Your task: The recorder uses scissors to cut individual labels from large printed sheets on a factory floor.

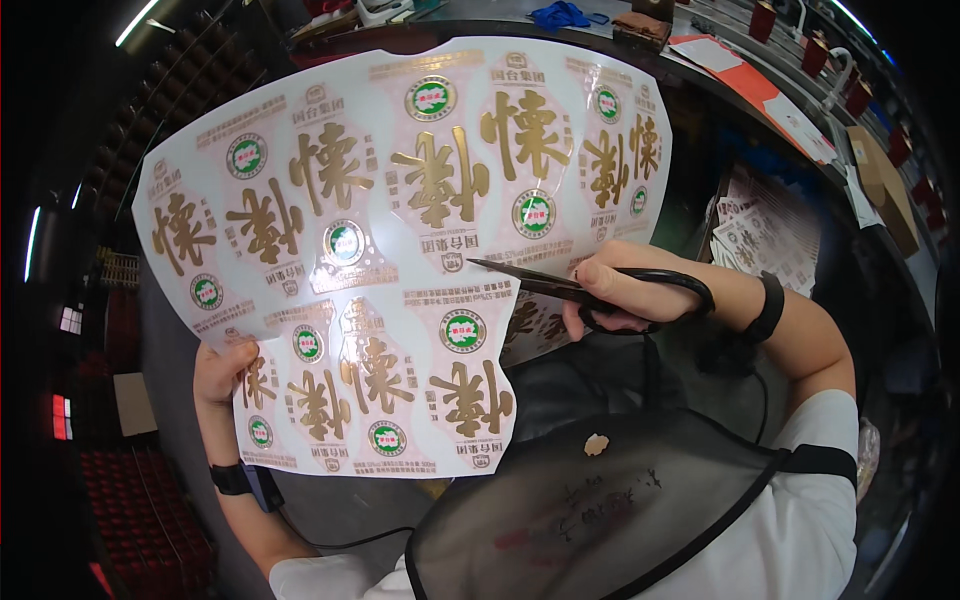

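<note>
A large glossy sheet (400, 230) of printed labels, white and pink with gold characters and green round seals, is held up in front of me. My left hand (222, 368) pinches its lower left edge. My right hand (625, 292) grips black scissors (545, 284), fingers through the loops, with the blades pointing left into the sheet's right side, between the upper and lower rows of labels. A black band sits on each wrist.
A black mesh apron (590, 510) covers my lap. A stack of similar label sheets (765, 235) lies at the right. A curved dark counter (640, 50) at the top holds papers, a blue cloth (560, 14) and red boxes (815, 52).
</note>
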A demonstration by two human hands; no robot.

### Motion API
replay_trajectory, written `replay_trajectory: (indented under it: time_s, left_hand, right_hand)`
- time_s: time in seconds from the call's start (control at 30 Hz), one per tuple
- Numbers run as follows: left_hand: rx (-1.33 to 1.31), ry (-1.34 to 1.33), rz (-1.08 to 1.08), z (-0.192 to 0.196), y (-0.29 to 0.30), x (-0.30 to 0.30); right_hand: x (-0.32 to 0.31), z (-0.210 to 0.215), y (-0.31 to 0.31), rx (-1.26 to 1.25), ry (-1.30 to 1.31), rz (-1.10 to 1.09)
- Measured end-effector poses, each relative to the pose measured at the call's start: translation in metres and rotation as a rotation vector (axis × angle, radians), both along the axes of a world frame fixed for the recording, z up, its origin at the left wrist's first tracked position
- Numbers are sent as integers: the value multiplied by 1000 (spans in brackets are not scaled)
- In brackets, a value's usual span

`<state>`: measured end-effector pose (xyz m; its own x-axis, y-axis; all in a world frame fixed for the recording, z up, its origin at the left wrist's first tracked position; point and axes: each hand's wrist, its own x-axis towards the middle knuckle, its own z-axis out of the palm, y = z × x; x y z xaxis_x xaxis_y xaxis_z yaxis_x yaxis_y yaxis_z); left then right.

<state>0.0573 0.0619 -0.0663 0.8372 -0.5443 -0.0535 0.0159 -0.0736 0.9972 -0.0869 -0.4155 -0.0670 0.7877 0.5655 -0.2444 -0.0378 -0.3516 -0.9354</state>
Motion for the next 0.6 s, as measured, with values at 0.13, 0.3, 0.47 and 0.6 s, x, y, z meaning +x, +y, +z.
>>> replay_trajectory:
  time_s: [0.13, 0.3, 0.47, 0.6]
  left_hand:
    - [44, 40, -49, 5, 1, 3]
    - [102, 12, -73, 7, 4, 9]
    - [133, 59, -99, 10, 4, 11]
    - [132, 36, -78, 11, 1, 8]
  right_hand:
    - [-6, 4, 1, -43, -10, -1]
    - [-6, 11, -3, -176, -152, 97]
    - [-7, 6, -5, -240, -342, 168]
    - [-6, -4, -4, -180, -408, 89]
